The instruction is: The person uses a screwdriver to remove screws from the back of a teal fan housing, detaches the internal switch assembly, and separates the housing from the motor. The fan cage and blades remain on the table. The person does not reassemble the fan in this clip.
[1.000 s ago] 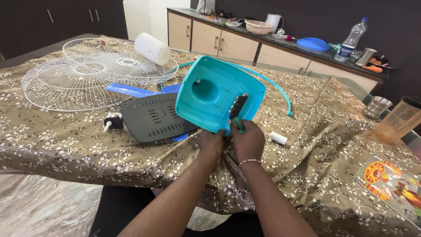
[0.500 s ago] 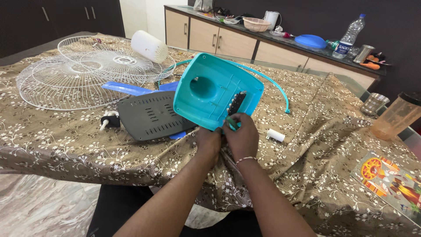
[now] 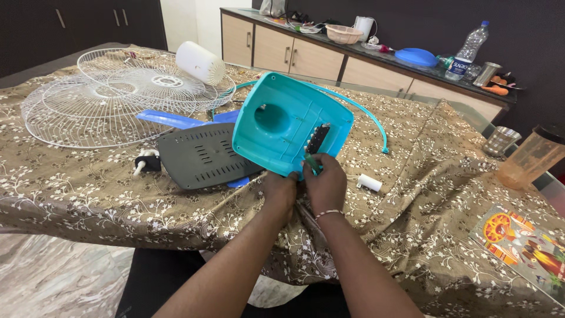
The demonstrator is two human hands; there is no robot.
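Teal fan base shell (image 3: 288, 126) tilted up near table's front edge. L hand (image 3: 281, 191) pinches its lower rim; R hand (image 3: 325, 184) fingers closed on green screwdriver (image 3: 311, 162). Grey plate (image 3: 203, 155) just left; bare cloth (image 3: 424, 176) to right.

Left hand (image 3: 281, 189), right hand (image 3: 325, 184) together, seemingly gripping.

We see a teal fan base cover (image 3: 288, 129) propped on edge, with a green-handled screwdriver (image 3: 312, 163) at its lower rim.

The cover is a rounded square shell of teal plastic, tilted up so its hollow inner side faces us; we note a round opening in its upper left part and a black switch strip (image 3: 318, 138) set slantwise near its right side. Its lower edge rests at the tabletop. The screwdriver is small, its green handle angled up toward the strip's lower end.
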